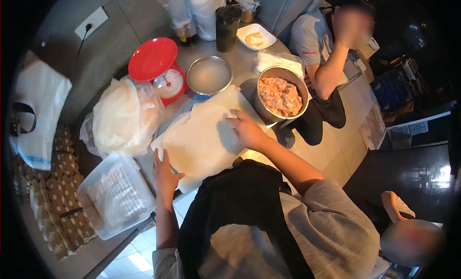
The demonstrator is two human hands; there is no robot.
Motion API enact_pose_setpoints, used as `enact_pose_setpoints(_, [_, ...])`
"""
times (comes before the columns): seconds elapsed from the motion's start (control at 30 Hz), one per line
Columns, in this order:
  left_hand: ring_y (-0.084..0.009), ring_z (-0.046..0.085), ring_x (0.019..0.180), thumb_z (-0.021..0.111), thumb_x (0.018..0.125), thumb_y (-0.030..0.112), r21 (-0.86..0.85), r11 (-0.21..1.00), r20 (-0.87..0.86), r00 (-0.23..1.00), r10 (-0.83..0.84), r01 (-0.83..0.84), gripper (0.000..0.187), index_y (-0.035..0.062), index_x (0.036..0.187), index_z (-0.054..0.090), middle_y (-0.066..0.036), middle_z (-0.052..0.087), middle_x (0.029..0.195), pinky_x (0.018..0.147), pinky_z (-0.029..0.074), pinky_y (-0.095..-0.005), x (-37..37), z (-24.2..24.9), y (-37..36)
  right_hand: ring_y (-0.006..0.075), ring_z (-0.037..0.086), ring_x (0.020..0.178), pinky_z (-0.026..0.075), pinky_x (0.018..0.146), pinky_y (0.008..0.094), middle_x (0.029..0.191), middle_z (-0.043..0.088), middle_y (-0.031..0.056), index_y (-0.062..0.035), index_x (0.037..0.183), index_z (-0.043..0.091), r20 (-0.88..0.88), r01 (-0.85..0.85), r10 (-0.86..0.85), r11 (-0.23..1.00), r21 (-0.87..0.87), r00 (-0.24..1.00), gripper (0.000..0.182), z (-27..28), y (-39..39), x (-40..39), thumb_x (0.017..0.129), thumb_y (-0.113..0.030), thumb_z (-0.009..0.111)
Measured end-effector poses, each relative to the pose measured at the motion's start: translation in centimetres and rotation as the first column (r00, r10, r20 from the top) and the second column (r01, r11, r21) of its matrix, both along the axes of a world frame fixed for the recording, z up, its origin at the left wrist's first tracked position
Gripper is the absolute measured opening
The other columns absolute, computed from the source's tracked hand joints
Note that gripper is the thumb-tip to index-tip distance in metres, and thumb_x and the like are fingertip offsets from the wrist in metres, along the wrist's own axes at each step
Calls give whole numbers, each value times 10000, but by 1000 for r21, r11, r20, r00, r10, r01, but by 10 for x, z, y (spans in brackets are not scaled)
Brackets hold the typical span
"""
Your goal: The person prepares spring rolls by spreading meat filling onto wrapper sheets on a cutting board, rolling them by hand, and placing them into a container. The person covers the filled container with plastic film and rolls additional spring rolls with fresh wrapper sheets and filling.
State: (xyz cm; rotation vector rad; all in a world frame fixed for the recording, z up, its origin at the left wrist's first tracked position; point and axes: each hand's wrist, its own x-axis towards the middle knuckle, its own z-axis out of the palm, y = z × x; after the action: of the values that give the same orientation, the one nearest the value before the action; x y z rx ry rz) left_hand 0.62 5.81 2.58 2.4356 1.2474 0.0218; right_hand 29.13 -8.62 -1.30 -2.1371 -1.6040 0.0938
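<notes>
Thin pale wrapper sheets (199,139) lie overlapping on the worktop in front of me. At their near left corner is my left hand (165,173), its thumb and fingers apart at the edge. My right hand (248,131) rests over the right side of the sheets with its fingers spread. To the right of the sheets stands a deep metal pot (263,108) filled with a minced meat mixture (281,96). Behind the sheets is a round metal bowl (209,75) with what looks like cloudy liquid.
A red dial scale (168,82) stands behind a bag of round wrappers (115,115). On the left are a plastic tub (116,197) and egg trays (62,183). A dark cup (227,29) and white dish (266,31) stand at the back. One person (312,34) sits right; another is lower right.
</notes>
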Motion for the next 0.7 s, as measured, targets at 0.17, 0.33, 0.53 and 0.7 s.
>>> enact_pose_setpoints(0.17, [-295,648,940,734,771,111,-354,911,460,888,-28,212,530,94,1268,549,-170,578,1184,807,529,-365,72,21,-16,303,638,853,504,753,382,962,644,190,-29,1115,621,-137,353,-351,935,-12,926,293,128,-46,79,825,-52,593])
enact_pose_setpoints(0.33, [-230,683,753,520,970,136,-842,310,517,823,233,441,548,58,1446,260,-174,654,985,654,569,-318,193,25,-64,242,662,752,511,692,356,822,671,173,-79,1092,684,-154,318,-378,895,-313,913,266,87,-76,138,836,-80,610])
enact_pose_setpoints(0.53, [-266,693,709,461,979,87,-867,305,488,799,352,395,705,52,1489,-24,-232,637,937,574,580,-345,262,18,-100,337,661,814,506,757,394,898,679,198,-84,1030,698,-8,325,-350,880,-347,937,261,65,-58,118,779,-102,628])
enact_pose_setpoints(0.7, [-256,693,660,430,955,47,-826,418,524,788,323,378,587,34,1461,134,-216,632,996,521,572,-317,273,15,-88,341,661,749,514,695,417,825,666,227,-22,950,691,-233,244,-317,924,-295,919,201,87,-68,166,773,-82,617])
